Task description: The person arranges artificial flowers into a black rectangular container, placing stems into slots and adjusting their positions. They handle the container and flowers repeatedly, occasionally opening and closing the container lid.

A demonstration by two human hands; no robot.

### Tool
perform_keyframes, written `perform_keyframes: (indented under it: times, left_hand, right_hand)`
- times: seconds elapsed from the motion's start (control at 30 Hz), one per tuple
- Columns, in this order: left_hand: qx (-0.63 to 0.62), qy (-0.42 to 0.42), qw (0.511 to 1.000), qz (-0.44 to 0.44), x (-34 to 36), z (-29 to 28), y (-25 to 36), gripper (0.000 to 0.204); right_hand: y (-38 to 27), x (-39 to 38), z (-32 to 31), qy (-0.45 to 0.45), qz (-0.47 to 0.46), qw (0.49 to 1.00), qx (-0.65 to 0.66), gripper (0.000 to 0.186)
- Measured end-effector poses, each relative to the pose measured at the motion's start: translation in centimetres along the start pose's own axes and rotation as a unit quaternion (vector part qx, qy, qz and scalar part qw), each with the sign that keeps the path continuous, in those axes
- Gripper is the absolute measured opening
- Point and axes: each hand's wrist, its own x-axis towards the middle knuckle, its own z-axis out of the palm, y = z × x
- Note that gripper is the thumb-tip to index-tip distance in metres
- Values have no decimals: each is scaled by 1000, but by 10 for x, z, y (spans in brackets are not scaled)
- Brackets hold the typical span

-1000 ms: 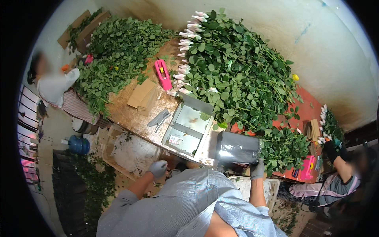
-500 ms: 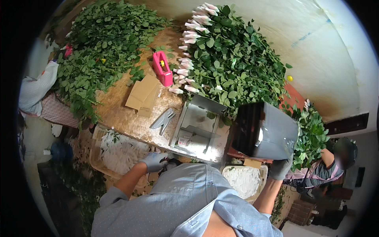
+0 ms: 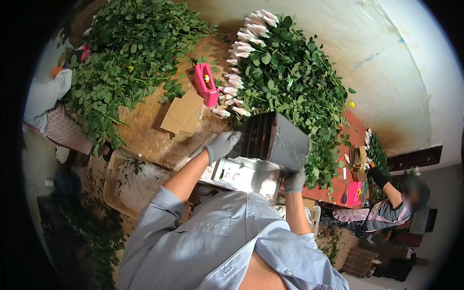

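My gloved right hand (image 3: 295,180) grips the lower right of a dark grey box (image 3: 282,142), tilted so that dark slotted openings face left. My gloved left hand (image 3: 223,144) has its fingers curled at that box's left edge. Below the box is the open metal tray (image 3: 227,174), partly hidden by it and bright with glare. Folded cardboard pieces (image 3: 182,116) lie above my left hand, beside a pink tape dispenser (image 3: 206,84).
Rose piles cover the wooden table (image 3: 140,125) at left (image 3: 121,53) and centre (image 3: 295,72), extending onto a red surface (image 3: 319,193). Co-workers work at left (image 3: 46,96) and right (image 3: 389,215). Bins (image 3: 116,193) stand below the table edge.
My right hand has lifted the dark box, then swung it left over the metal tray. My left hand has risen from beside my waist to the box's left edge.
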Motion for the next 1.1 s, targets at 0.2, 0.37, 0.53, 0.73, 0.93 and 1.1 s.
perform_keyframes:
  times: [0.2, 0.37, 0.53, 0.73, 0.93, 1.1]
  left_hand:
    - [-208, 27, 977, -50, 22, 24, -31, 38]
    - [50, 40, 998, -24, 32, 13, -44, 27]
    - [125, 21, 988, -90, 49, 15, -68, 30]
    - [171, 21, 977, -123, 39, 15, -54, 29]
    - [14, -18, 999, -37, 30, 11, -71, 25]
    - [-328, 27, 942, -63, 30, -18, -29, 39]
  right_hand:
    - [14, -8, -21, -54, -55, 988, -133, 41]
    - [6, 1, -24, -59, 37, 984, -162, 29]
    - [16, 7, -28, -81, 104, 985, -108, 23]
    - [18, 1, -43, -169, -160, 864, -446, 32]
    - [-45, -36, 6, -55, -389, 689, -609, 13]
    - [-134, -25, 18, 38, -382, 870, -309, 14]
